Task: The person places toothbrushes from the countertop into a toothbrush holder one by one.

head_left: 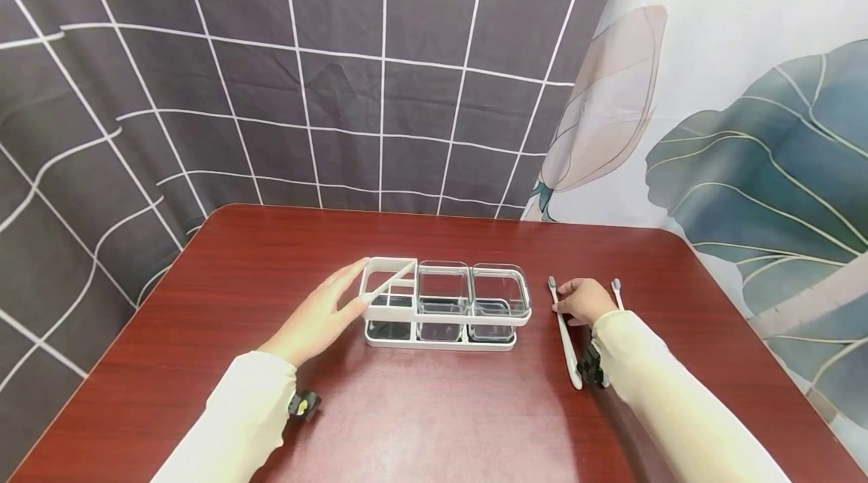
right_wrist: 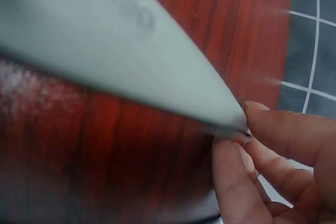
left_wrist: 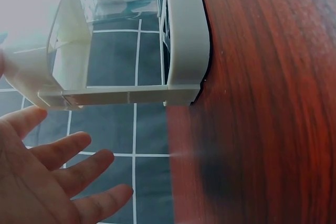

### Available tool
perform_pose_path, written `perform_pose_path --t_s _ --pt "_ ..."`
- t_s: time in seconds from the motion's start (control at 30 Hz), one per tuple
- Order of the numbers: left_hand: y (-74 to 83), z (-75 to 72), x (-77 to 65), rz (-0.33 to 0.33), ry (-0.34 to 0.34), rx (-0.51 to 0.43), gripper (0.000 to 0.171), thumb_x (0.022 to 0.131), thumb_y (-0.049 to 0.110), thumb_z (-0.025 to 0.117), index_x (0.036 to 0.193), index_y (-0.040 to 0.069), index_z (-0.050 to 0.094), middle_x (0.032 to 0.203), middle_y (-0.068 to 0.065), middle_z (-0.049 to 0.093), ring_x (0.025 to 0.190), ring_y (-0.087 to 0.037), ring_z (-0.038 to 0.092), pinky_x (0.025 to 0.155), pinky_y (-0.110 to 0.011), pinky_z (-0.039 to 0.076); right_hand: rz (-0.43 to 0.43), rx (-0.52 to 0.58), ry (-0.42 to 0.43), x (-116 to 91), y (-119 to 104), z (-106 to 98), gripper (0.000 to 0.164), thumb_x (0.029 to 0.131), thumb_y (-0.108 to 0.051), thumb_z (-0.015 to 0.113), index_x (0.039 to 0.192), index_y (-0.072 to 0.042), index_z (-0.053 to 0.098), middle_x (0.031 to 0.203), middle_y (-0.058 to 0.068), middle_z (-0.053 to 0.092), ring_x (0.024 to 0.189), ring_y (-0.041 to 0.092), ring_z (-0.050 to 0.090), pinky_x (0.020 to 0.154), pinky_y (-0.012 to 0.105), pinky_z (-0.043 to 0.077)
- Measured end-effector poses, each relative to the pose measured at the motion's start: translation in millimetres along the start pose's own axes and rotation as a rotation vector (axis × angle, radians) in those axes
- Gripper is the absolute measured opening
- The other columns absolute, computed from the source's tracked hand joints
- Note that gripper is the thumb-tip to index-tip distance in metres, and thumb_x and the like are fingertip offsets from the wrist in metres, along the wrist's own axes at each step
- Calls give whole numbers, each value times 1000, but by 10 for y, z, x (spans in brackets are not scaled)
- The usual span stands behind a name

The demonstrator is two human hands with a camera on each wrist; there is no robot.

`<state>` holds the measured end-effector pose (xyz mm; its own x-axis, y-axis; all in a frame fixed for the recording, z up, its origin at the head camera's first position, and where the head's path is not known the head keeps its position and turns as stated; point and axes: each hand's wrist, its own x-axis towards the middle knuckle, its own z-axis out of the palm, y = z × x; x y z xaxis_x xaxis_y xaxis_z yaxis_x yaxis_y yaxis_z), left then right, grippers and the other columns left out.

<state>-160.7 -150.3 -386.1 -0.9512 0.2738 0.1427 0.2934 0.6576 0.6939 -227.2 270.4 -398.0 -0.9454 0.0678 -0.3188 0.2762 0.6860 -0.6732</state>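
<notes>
A white two-tier toothbrush holder (head_left: 447, 319) stands on the table, and two clear cups (head_left: 444, 288) sit in its middle and right openings. The left opening has a slanted divider. My left hand (head_left: 317, 323) touches the holder's left end, thumb at the front corner, other fingers extended; the left wrist view shows these fingers (left_wrist: 86, 174) spread. Right of the holder, my right hand (head_left: 585, 301) pinches a white toothbrush (head_left: 566, 347) between thumb and fingers, below its grey head. Blurred lettering shows on its handle (right_wrist: 136, 51) in the right wrist view.
A second toothbrush (head_left: 616, 287) lies right of my right hand, partly hidden by the hand and sleeve. The red-brown wooden table (head_left: 407, 415) has rounded far corners. Behind it hang a dark gridded cloth (head_left: 339, 91) and a leaf-patterned cloth (head_left: 759, 151).
</notes>
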Motion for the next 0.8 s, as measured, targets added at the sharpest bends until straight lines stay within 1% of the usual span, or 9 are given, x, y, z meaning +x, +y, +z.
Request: perform_pose_path --t_s 0.13,0.27,0.5,0.67,0.8 --pt "-3 -3 0 -5 -2 -2 65 96 39 56 152 17 31 154 -13 32 141 -35 28 109 -61 25 -21 -43 10 18 0 32 39 82 3 68 116 16 55 105 28 61 77 23 65 66 38 58" --pt "-8 -3 7 4 -1 -9 64 96 38 56 152 17 32 154 -13 33 141 -35 28 109 -61 24 -32 -55 26 29 5 50 39 80 4 68 116 16 57 100 26 62 75 21 64 64 36 58" --pt "-7 -6 15 23 4 -12 63 96 35 57 152 18 32 154 -12 34 141 -34 29 110 -59 25 -33 11 28 22 16 57 39 79 6 66 116 16 57 89 19 64 73 18 64 65 37 58" --pt "-5 -7 12 8 -1 -7 65 96 39 57 152 18 32 154 -13 33 142 -34 28 109 -61 24 -56 91 14 2 -1 36 36 85 7 59 118 18 54 85 15 67 76 17 64 70 42 58" --pt "-1 -3 7 -5 0 -9 65 96 39 57 151 16 33 154 -13 33 141 -35 29 109 -61 24 -74 153 2 -30 -46 0 37 89 6 54 124 18 50 88 18 69 79 17 65 73 43 57"
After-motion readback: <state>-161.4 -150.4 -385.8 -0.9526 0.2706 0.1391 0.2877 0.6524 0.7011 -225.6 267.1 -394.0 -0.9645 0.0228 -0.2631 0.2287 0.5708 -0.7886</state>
